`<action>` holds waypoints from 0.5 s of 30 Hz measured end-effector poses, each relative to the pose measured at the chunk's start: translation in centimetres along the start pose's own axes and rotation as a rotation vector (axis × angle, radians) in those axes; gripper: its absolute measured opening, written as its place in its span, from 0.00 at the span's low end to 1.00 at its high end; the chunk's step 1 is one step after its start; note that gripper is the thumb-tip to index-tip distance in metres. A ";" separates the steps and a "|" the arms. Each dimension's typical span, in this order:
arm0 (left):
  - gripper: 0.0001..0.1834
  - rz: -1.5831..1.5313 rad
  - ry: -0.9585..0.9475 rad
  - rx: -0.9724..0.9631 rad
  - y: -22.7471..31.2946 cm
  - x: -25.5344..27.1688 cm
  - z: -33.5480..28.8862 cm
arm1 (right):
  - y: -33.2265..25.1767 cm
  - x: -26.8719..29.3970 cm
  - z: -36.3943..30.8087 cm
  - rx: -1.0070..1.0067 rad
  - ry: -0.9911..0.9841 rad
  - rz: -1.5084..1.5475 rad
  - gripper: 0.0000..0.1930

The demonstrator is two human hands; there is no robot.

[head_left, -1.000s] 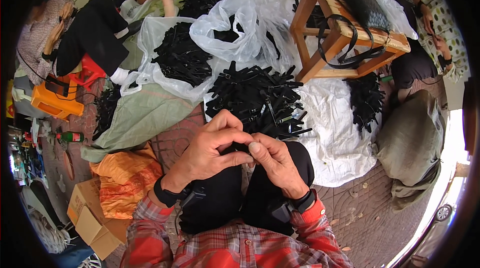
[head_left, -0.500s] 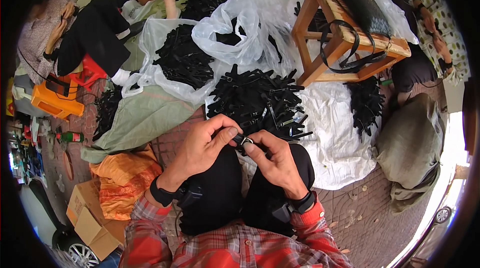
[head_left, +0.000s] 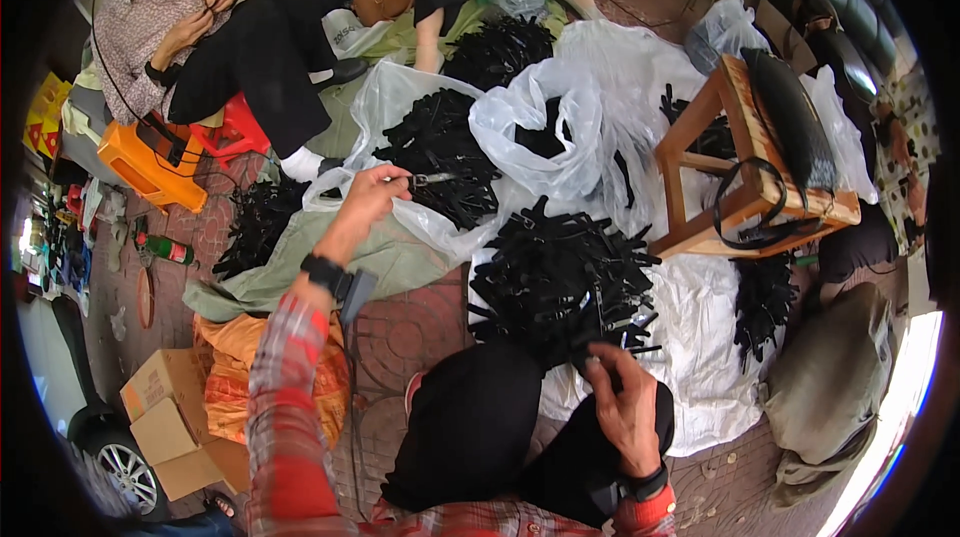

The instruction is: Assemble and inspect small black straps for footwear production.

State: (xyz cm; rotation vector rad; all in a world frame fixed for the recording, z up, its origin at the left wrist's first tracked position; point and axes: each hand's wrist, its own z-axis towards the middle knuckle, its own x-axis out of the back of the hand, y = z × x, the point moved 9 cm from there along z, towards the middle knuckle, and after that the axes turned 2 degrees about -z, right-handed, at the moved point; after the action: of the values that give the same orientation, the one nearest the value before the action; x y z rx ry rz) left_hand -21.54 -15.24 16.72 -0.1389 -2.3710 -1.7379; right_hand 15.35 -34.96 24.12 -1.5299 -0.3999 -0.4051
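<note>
My left hand (head_left: 368,205) is stretched out to the front left, its fingers pinching a short black strap with a metal buckle (head_left: 432,179). The strap hangs over a pile of similar black straps (head_left: 440,142) in an open clear plastic bag. Above my right knee, my right hand (head_left: 630,415) is closed, thumb against fingers. Something small and dark is at its fingertips, blurred against the black behind it. Just beyond that hand lies a big heap of black buckled straps (head_left: 555,282) on a white woven sheet (head_left: 690,337).
A wooden stool (head_left: 755,137) with a black bag on it stands at the right. Another person (head_left: 165,27) sits at the far left by an orange plastic stool (head_left: 150,162). An orange sack (head_left: 235,352) and a cardboard box (head_left: 165,402) are near my left side.
Before, both hands were together over my lap at a buckled strap. My left hand has carried the strap forward and left; my right hand has moved apart to the right. The view has shifted too.
</note>
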 end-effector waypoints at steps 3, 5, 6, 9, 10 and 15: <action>0.08 0.011 0.008 0.072 -4.3 2.9 6.5 | -0.5 -0.1 -0.2 0.040 -0.037 -0.064 0.07; 0.09 0.166 0.029 0.083 -5.7 3.7 9.2 | 0.5 -0.2 -0.2 -0.107 -0.050 -0.060 0.06; 0.09 0.215 0.013 0.092 -6.4 3.3 10.4 | 0.5 0.0 -0.1 -0.110 -0.036 -0.068 0.06; 0.13 0.903 0.332 -0.198 -2.4 1.6 12.0 | 1.1 0.9 -0.1 -0.167 -0.029 -0.128 0.07; 0.13 1.014 0.399 -0.191 0.6 -0.8 11.1 | 0.7 1.4 -0.1 -0.187 -0.003 -0.140 0.07; 0.08 0.626 0.024 -0.609 6.2 -10.8 13.3 | -1.0 1.1 -0.1 -0.171 -0.082 -0.174 0.08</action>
State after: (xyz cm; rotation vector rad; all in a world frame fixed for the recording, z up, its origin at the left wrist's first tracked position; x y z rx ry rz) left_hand -11.17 -0.29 16.36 -0.8333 -1.4540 -1.9991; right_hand 15.82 -35.10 25.59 -1.6880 -0.5772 -0.5240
